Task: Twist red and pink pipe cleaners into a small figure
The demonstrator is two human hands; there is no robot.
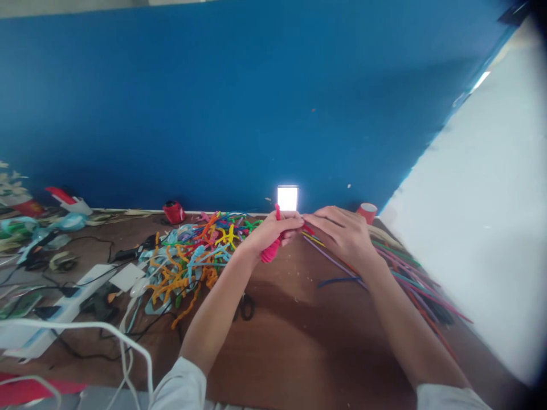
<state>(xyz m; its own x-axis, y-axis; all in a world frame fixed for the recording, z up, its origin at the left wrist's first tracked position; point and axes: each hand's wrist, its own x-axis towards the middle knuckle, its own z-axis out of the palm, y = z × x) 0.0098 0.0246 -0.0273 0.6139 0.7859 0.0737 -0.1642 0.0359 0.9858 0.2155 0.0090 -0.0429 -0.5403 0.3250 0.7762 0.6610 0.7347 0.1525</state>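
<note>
My left hand (276,232) is closed around a pink-red fuzzy pipe cleaner piece (270,252), whose rounded, coiled-looking end hangs below the palm. A red tip pokes up above the fingers. Close on its right, my right hand (344,230) is bent over with its fingertips pinched at the red end by the left fingers. How much its fingers grip is partly hidden. Left of my left hand spreads a heap of twisted, colourful pipe cleaners (183,262). Long straight pipe cleaners (414,273) lie beneath and beyond my right forearm.
A bright lit square (288,198) stands behind my hands, before a blue partition (256,102). Scissors (247,306) lie near my left forearm. Further left are a white power strip (72,310), cables and a red can-like object (173,212). A red cup (367,212) stands at the back right.
</note>
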